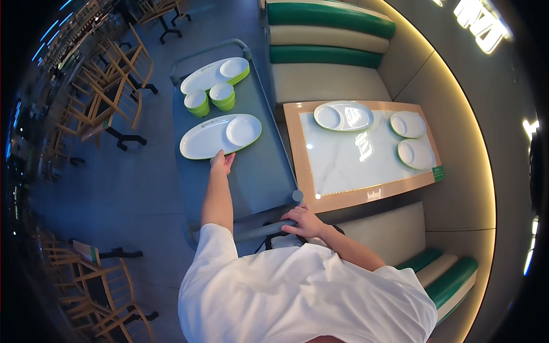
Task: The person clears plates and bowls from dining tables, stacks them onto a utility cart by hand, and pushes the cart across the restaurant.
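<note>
My left hand [222, 162] grips the near rim of a white oval divided plate [200, 139] with a green edge, which is over the grey cart [257, 183]. Whether the plate rests on the cart top or is slightly lifted, I cannot tell. Beyond it stand two stacks of green cups with white insides, a left stack [197, 103] and a right stack [222, 96]. Farther back lies a stack of the same oval plates [201, 76]. My right hand [303, 221] is closed around the cart's near handle [260, 232], close to the corner post.
Right of the cart is a wood-edged marble table [349, 166] holding three divided plates: one at the far side [355, 116] and two at the right, an upper [407, 124] and a lower [416, 154]. Booth seats [326, 80] flank it. Wooden chairs [120, 74] stand left.
</note>
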A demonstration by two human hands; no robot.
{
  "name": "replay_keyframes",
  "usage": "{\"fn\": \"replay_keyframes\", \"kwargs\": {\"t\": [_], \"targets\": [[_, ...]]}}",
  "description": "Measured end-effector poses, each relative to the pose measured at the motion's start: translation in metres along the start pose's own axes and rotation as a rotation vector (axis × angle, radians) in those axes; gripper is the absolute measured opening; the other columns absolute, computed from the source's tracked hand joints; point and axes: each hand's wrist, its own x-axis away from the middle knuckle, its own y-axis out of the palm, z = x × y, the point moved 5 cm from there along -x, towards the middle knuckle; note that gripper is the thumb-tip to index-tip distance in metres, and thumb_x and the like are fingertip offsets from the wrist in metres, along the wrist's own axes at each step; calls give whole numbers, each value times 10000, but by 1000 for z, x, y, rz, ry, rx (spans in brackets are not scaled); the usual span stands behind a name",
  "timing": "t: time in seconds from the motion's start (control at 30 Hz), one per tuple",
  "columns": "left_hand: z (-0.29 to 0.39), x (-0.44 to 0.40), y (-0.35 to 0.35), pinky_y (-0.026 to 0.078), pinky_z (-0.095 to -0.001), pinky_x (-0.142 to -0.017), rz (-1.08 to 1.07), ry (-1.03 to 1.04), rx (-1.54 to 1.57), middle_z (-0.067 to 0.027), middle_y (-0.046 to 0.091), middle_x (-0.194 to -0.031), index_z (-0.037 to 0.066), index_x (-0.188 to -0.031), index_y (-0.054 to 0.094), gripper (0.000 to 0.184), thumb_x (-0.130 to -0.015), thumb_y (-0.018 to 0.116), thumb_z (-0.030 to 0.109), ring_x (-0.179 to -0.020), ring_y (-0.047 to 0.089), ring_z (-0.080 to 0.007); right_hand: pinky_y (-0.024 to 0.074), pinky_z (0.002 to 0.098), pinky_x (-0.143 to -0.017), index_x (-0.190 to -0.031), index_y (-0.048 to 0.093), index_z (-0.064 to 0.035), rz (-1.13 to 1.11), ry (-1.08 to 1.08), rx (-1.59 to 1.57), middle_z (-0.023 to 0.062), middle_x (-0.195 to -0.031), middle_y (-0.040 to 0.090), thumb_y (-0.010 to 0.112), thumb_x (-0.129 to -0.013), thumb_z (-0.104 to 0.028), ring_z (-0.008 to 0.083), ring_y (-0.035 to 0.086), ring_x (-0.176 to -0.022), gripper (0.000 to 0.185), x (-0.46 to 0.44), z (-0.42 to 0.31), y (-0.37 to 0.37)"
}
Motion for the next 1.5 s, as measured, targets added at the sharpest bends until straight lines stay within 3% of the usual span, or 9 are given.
{"fn": "replay_keyframes", "kwargs": {"t": [0.23,0.3,0.33,0.4,0.5,1.03,1.23,1.3,1.5], "targets": [[12,17,17,681,-392,-799,150,148,-73,-240,619,-1221,-37,-1416,407,439,-1023,545,105,-898,733,-339,363,434,-1042,-1106,728,-118,29,-26,-6,38,-934,691,692,-953,-416,231,629,-962,337,1,3,2],[18,41,24,687,-396,-786,373,307,-119,-255,577,-1293,55,-1566,225,643,-1010,548,81,-899,736,-337,364,434,-1040,-1109,729,-118,31,-21,-5,39,-936,691,694,-952,-414,232,630,-965,336,1,2,1],[16,37,24,687,-396,-786,372,301,-118,-255,577,-1293,55,-1566,225,643,-1010,548,81,-899,736,-337,366,435,-1038,-1111,729,-118,29,-25,-4,40,-939,692,695,-951,-412,232,630,-968,336,1,2,1],[15,35,27,689,-400,-786,350,290,-91,-263,542,-1350,165,-1636,39,806,-1013,540,65,-913,739,-335,365,436,-1039,-1110,728,-117,23,-18,3,40,-940,692,697,-950,-413,232,631,-970,338,1,2,1],[15,33,33,687,-405,-796,344,272,-63,-260,532,-1373,212,-1651,-20,847,-1024,532,69,-926,739,-334,362,436,-1041,-1109,725,-116,5,-3,5,40,-946,695,698,-949,-415,234,631,-977,340,0,2,1],[32,29,46,665,-390,-875,279,190,102,-209,503,-1444,283,-1648,24,764,-1050,471,119,-1024,722,-339,352,452,-1054,-1137,709,-111,-67,41,31,48,-981,696,677,-964,-410,238,623,-994,347,0,2,5],[48,-14,37,651,-402,-903,214,207,155,-220,497,-1437,300,-1646,-20,790,-1031,417,65,-1105,687,-340,350,454,-1062,-1142,712,-113,-81,66,48,46,-960,687,680,-963,-405,233,621,-996,344,-2,-1,4],[49,-23,36,634,-420,-950,93,197,155,-226,505,-1414,319,-1641,-57,827,-1021,407,29,-1134,672,-346,354,447,-1058,-1141,714,-114,-68,60,45,46,-960,687,682,-962,-404,236,620,-987,342,-2,-4,4],[37,-24,27,613,-446,-982,68,200,53,-230,538,-1374,357,-1614,-113,852,-1058,464,68,-1156,666,-350,366,429,-1030,-1125,717,-121,-54,34,50,38,-961,690,684,-960,-411,234,621,-969,335,-2,0,6]]}}
